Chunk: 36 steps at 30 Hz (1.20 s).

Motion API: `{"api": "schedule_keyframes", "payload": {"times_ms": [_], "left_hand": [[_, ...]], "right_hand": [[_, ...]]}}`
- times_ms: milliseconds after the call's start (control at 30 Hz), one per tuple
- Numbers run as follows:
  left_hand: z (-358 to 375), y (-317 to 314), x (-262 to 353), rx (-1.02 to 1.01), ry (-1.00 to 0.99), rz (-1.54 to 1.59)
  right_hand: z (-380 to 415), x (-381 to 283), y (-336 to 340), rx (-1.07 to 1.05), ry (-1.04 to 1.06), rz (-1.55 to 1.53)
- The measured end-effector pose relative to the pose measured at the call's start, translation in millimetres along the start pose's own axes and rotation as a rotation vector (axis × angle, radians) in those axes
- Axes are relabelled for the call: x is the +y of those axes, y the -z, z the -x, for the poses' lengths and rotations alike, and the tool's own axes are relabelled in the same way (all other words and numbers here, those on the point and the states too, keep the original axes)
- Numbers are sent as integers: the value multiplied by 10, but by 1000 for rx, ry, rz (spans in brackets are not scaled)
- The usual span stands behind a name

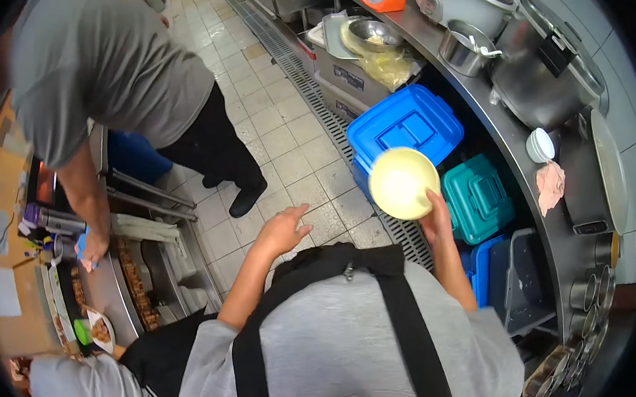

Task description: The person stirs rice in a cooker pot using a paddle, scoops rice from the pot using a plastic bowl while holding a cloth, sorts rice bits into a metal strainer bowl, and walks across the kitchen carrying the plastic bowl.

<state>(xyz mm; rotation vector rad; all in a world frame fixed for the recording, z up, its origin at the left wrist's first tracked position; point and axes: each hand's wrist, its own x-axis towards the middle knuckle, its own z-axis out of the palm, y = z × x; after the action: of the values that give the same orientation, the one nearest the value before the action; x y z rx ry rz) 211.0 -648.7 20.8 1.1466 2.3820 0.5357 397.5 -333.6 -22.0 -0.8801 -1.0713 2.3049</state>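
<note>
A pale yellow bowl (401, 184) is held by its right edge in my right hand (440, 218). The inside of the bowl looks bright and washed out, so I cannot make out any contents. Behind it stands a blue lidded bin (412, 116), and a teal lidded bin (480, 199) is close to my right hand. My left hand (284, 231) hangs over the tiled floor (290, 168) with its fingers apart, holding nothing.
On the right, a steel counter (513, 149) carries a large steel cooker (552, 67), white cups (540, 145) and a pink cloth (550, 187). A co-worker (120, 74) leans over the left counter, wiping with a blue cloth (82, 247). Another person's sleeve (95, 380) shows lower left.
</note>
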Motion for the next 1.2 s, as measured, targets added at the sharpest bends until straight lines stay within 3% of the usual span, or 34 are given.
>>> {"api": "schedule_keyframes", "payload": {"times_ms": [67,133,167,200,300,467,533,600,667,733,800,933,1000,1200], "left_hand": [[-167,149,-37,2,48,103],[-339,276,-101,182,144,682],[-488,246,-249,197,134,880],[-630,335,-230,190,132,881],[-1183,548,-241,328,126,1495],[-1885,1137,-802,460,335,1429],[-2142,1407,-932,496,339,1411],[-2388,1580,-1208,488,297,1343],[-2654,1717,-1411,537,272,1379],[-2908,1915,-1445,589,395,1455],[-3193,2027,-1604,587,381,1438],[-3747,2252,-1990,565,418,1383],[-3983,2381,-2130,519,444,1348],[-4721,2770,-2368,561,574,1270]], "right_hand": [[-534,-48,-406,-137,-27,149],[-862,-141,-999,-290,-103,285],[-1019,-132,-1271,-405,-140,257],[-1085,-182,-1596,-421,-190,323],[-1650,75,-2019,-630,-203,325],[-2324,129,-2692,-596,-327,229],[-2851,-23,-2686,-628,-109,429],[-3447,-170,-2550,-515,99,559],[-3909,-448,-2464,-244,235,807],[-4347,-675,-2332,34,402,1041],[-4648,-955,-2292,202,615,1276],[-5557,-1129,-1977,313,563,1568],[-5974,-1118,-1787,347,367,1813],[-6616,-825,-1488,296,133,1853]]}}
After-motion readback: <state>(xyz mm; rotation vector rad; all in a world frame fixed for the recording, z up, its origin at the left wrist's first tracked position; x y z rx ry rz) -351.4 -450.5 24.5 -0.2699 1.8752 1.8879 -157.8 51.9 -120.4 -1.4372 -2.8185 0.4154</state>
